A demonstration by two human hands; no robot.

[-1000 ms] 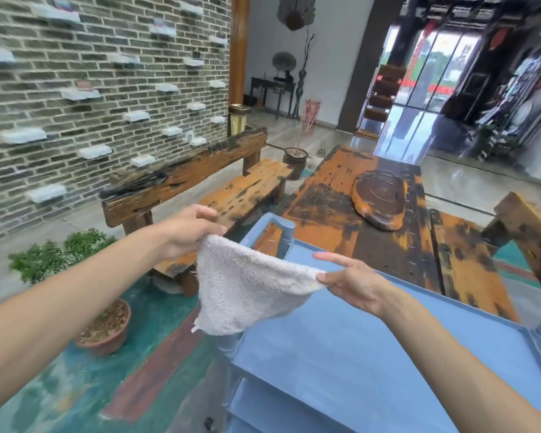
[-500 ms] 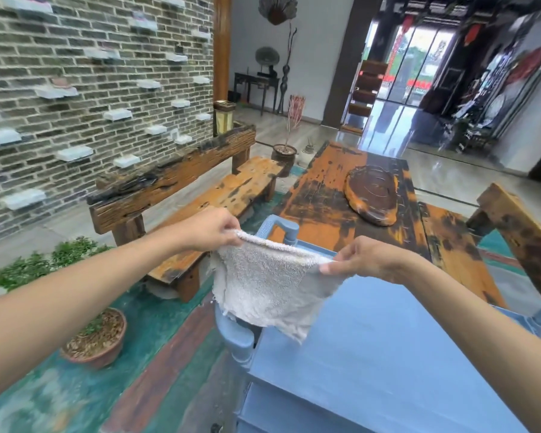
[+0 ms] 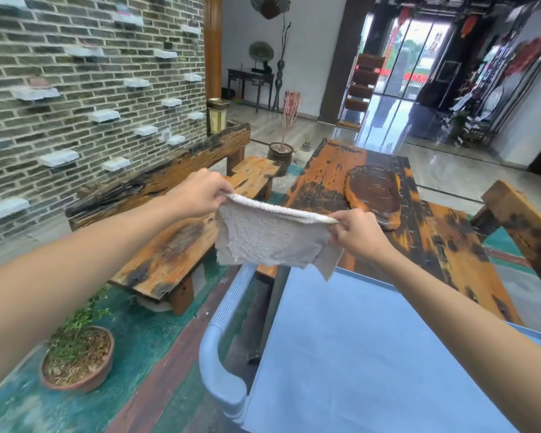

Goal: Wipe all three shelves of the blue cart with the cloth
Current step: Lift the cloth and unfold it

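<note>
A white terry cloth (image 3: 269, 237) hangs stretched in the air between my two hands. My left hand (image 3: 197, 195) pinches its upper left corner and my right hand (image 3: 355, 231) pinches its upper right corner. Below and in front of me is the blue cart (image 3: 356, 354); only its flat top shelf and its pale blue handle (image 3: 224, 339) on the left side show. The cloth's lower edge hangs just above the far end of the top shelf, apart from it. The lower shelves are hidden.
A worn orange wooden table (image 3: 334, 182) with a dark round tray (image 3: 374, 192) stands right behind the cart. A wooden bench (image 3: 181, 242) is at the left, a potted plant (image 3: 77, 357) on the green floor, and a wooden chair (image 3: 525, 226) at the right.
Both hands have lifted the cloth higher and pulled it taut along its top edge. The view has dropped closer to the cart, so the handle now shows in full.
</note>
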